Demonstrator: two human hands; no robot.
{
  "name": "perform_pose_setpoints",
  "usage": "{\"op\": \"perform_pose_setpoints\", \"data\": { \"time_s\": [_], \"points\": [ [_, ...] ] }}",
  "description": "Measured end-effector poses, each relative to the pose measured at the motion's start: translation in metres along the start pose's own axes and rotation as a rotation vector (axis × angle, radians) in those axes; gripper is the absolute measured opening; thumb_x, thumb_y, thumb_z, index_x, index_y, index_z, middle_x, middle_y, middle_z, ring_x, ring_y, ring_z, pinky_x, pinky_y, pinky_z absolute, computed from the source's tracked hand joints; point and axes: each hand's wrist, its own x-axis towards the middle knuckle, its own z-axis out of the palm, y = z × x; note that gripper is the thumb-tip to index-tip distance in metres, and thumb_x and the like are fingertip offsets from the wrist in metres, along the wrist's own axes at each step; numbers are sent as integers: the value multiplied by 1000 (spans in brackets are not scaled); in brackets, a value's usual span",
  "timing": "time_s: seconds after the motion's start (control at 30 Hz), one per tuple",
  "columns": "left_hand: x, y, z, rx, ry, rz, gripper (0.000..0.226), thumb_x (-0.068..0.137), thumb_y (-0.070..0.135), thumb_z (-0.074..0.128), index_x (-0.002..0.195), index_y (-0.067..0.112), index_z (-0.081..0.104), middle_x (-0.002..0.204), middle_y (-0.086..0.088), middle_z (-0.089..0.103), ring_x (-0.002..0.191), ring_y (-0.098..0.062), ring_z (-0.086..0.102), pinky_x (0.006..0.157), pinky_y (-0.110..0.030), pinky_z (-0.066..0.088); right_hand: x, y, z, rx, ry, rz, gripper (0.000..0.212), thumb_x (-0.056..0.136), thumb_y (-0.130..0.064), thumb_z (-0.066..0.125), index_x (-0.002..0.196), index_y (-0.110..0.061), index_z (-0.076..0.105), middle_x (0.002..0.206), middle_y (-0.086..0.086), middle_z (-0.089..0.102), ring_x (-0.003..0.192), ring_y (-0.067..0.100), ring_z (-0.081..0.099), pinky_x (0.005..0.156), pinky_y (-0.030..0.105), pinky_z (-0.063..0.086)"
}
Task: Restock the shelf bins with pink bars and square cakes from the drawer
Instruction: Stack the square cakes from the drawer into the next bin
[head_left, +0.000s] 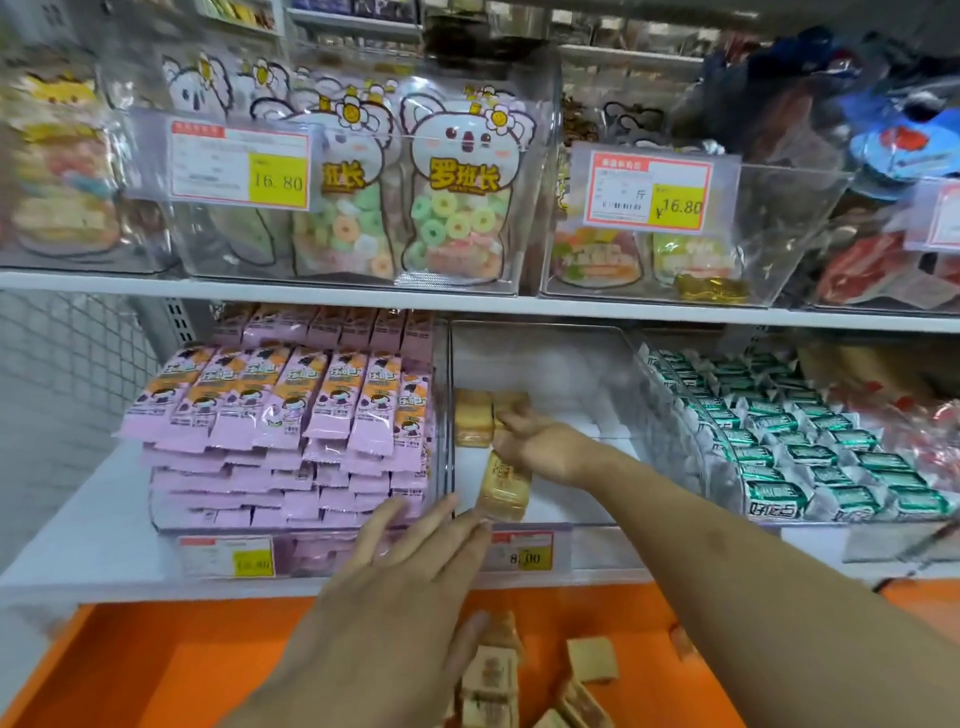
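Inside the clear plastic middle bin (545, 364) on the lower shelf, our right hand (540, 441) curls round tan wrapped square cakes (472, 415) at the bin's left side. Our left hand (395, 587) reaches flat, fingers straight and spread, toward another cake (503, 486) near the bin's front. Pink wrapped bars (291, 405) fill the neighbouring bin; more cakes lie in the orange drawer (208, 665).

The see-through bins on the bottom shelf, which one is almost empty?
The middle bin, where the right hand reaches: only a few square cakes. Its neighbours are packed.
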Motion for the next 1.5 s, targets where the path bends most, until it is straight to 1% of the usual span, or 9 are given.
{"op": "perform_pose_setpoints", "data": {
  "time_s": [0.17,0.43,0.63,0.77,0.83,0.97,1.17,1.3,1.5],
  "points": [
    [-3,1,0,1,-19,-11,62,92,61,46,139,25,64,145,9,61,147,-21,45,115,-53,22,1,4,1,-81,78,27,63,96,-39,69,152,-19,49,160,12,42,148,30,36,120,34,30],
    [-3,5,-6,-23,-33,-35,62,92,63,47,139,26,64,144,11,62,145,-19,47,115,-51,22,-11,9,20,-112,43,-10,74,58,-56,96,106,-32,45,102,-6,62,90,15,58,63,27,40],
    [0,9,-21,-56,-125,-88,61,88,62,45,135,29,64,140,13,64,143,-18,51,115,-49,18,-36,3,2,27,158,-23,87,61,-31,100,130,-33,46,111,-12,63,95,12,65,82,33,58],
    [7,20,-32,-199,-94,-140,56,101,53,37,153,32,39,164,13,31,157,-16,15,123,-36,-5,-73,3,-18,309,290,-121,91,66,-16,96,144,-34,52,121,-16,62,100,4,65,89,26,56],
    [11,29,-37,-316,-7,-172,53,107,48,39,157,34,29,162,19,22,153,-7,8,124,-29,5,-97,2,-26,443,301,-147,83,70,-8,92,138,-41,58,123,-11,65,104,3,64,92,27,57],
    [28,44,-50,-775,25,-401,38,107,41,47,144,36,45,137,22,53,120,7,53,102,-18,44,-130,-3,-35,700,238,-170,82,64,13,80,130,-33,63,126,8,62,103,19,68,80,31,58],
    [47,58,-62,-1646,46,-630,48,98,21,71,140,31,50,119,4,73,96,-17,78,89,-39,63,-148,-2,-29,870,137,-261,83,64,9,85,135,-14,49,125,15,65,110,19,67,80,34,57],
    [56,46,-54,-1386,14,-471,87,62,48,93,137,56,51,130,34,58,106,-7,74,99,-47,57,-163,5,-29,781,144,-231,79,72,10,87,136,-15,48,125,10,71,122,23,65,92,36,57],
    [109,50,-49,-1010,-93,-336,71,64,38,96,124,45,57,121,21,62,92,-3,72,87,-36,60,-182,29,-53,271,234,-119,84,83,-33,88,151,-44,40,150,-24,46,139,0,42,113,28,39]
  ]
}}
